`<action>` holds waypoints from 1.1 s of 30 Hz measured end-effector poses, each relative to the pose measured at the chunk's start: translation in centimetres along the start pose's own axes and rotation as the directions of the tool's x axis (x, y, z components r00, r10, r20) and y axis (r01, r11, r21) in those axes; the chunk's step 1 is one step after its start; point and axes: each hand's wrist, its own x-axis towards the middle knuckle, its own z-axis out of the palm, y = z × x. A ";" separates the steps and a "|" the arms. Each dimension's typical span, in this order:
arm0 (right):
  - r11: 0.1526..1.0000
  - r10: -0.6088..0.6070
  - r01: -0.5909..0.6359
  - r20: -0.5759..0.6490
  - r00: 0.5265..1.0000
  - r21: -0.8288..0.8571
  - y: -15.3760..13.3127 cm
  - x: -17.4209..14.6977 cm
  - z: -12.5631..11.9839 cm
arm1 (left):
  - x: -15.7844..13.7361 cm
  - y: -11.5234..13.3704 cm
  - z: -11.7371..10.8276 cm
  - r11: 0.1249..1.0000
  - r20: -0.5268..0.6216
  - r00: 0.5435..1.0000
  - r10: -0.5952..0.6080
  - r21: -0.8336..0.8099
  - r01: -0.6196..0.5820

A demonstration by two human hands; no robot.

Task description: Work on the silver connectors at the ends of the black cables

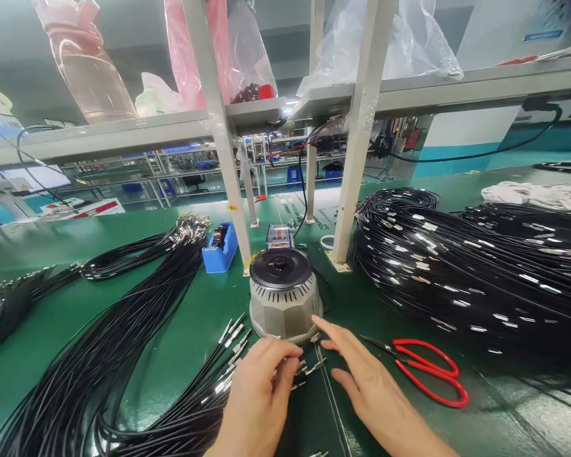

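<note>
Left hand (259, 397) is curled around a bunch of black cables (204, 397), their metal tips (233, 346) fanning up and right toward the grey machine (284, 298) straight ahead on the green bench (181, 330). Right hand (366, 381) lies flat and spread, empty, fingertips just beside those tips. Red scissors (426, 374) sit to its right.

Glossy black cables (124, 343) with shiny metal tips, red plastic-handled scissors (426, 374), and a smooth green table (171, 355).
</note>
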 end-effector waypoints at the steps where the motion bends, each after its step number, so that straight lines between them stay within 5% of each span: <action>1: 1.000 -0.017 0.017 -0.012 1.000 -0.006 0.2 0.1 0.2 | 0.0 0.0 0.2 0.999 0.015 1.000 0.019 0.034 -0.019; 7: 0.994 0.103 -0.098 -0.135 0.986 0.043 -0.3 -0.2 -1.0 | -0.1 0.4 2.0 0.926 0.144 0.957 0.251 0.252 -0.280; 13: 0.984 0.110 -0.101 -0.060 0.992 0.148 -1.4 0.2 -0.4 | -0.1 1.5 2.3 0.907 0.260 0.961 0.094 0.376 -0.190; 20: 0.905 0.284 -0.236 -0.092 0.954 0.353 -3.6 -0.5 -1.7 | -0.6 1.2 1.6 0.910 0.229 0.950 0.210 0.308 -0.276; 25: 0.886 0.359 -0.268 -0.194 0.913 0.377 -5.4 -1.7 -2.4 | -1.2 1.1 -0.3 0.984 0.206 0.970 0.129 0.092 -0.150; 29: 0.878 0.324 -0.166 -0.302 0.896 0.448 -5.1 -2.5 -1.9 | -1.9 0.5 -0.9 0.995 0.168 0.985 0.048 -0.097 -0.032; 33: 0.826 0.395 -0.093 -0.454 0.799 0.556 -5.2 -3.6 -0.3 | -2.2 0.8 -0.3 0.969 0.098 0.989 -0.114 -0.208 0.133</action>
